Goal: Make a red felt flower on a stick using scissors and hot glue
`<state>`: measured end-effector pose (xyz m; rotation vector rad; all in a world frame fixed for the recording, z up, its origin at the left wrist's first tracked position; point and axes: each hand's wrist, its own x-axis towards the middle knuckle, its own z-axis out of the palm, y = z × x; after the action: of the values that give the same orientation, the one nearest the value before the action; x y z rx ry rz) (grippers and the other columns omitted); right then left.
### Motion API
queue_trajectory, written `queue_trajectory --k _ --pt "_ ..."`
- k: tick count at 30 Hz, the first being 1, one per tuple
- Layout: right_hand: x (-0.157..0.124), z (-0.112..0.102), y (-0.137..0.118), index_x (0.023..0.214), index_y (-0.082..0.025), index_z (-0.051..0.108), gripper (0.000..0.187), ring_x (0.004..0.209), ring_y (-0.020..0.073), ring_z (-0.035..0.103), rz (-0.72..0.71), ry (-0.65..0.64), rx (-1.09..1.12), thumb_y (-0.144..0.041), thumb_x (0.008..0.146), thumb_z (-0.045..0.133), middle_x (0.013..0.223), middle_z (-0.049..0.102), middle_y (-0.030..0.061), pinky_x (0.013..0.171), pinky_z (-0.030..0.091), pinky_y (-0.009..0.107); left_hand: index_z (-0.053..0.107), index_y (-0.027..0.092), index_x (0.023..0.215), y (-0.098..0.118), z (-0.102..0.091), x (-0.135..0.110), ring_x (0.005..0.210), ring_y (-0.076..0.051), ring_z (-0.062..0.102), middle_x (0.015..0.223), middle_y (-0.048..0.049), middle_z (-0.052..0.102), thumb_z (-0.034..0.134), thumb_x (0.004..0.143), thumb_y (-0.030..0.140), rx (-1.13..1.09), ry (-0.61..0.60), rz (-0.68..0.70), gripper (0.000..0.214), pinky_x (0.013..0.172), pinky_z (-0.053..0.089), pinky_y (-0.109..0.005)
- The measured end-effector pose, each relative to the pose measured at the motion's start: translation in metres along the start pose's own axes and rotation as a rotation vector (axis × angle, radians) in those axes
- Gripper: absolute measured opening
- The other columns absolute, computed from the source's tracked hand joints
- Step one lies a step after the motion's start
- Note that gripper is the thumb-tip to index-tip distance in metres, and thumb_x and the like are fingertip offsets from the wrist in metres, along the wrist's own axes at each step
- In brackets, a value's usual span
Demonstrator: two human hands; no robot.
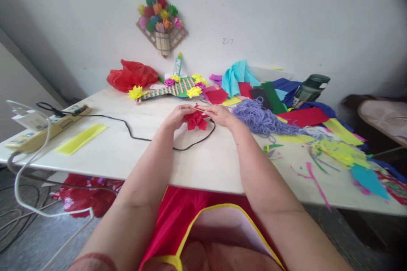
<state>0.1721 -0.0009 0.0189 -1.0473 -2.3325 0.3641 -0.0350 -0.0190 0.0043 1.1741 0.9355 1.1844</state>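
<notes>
Over the middle of the table, a red paper flower [196, 123] hangs petals down between my two hands. My left hand [178, 117] pinches its left side, fingers closed. From the other side my right hand [220, 115] closes its fingertips on the flower's upper part. A thin tan stick [199, 110] crosses the top of the flower between the fingertips; which hand grips it I cannot tell. A black cable [187, 148] curves along the tabletop below the hands.
A power strip [47, 129] and yellow paper strip [82, 139] lie left. Behind the hands rests a flower-trimmed guitar-shaped craft [171, 89]. Purple yarn [263, 118], coloured paper, a phone [261, 98] and a dark bottle [311, 89] crowd the right. The table's front edge [206, 189] is close.
</notes>
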Motion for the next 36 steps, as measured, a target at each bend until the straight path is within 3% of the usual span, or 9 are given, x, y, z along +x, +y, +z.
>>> queue_trajectory --k 25,36 --pt "-0.001 -0.001 -0.004 0.132 -0.04 0.064 0.039 0.127 0.018 0.063 -0.057 -0.01 0.052 -0.024 0.097 0.056 0.133 0.069 -0.0038 0.111 0.048 0.036 0.068 0.014 0.067 0.002 0.001 -0.002 0.055 -0.014 0.058 0.06 -0.0032 0.066 0.076 0.056 0.027 0.085 -0.022 0.002 0.019 0.056 0.043 -0.025" --pt "-0.002 -0.006 -0.013 0.131 -0.042 0.065 0.046 0.124 0.0197 0.066 -0.026 -0.015 -0.031 -0.015 0.095 0.056 0.13 0.07 -0.004 0.105 0.052 0.036 0.068 0.013 0.065 -0.001 0.0 -0.001 0.059 -0.015 0.059 0.064 -0.0044 0.066 0.081 0.055 0.031 -0.019 0.0 0.065 0.024 0.06 0.044 -0.026"
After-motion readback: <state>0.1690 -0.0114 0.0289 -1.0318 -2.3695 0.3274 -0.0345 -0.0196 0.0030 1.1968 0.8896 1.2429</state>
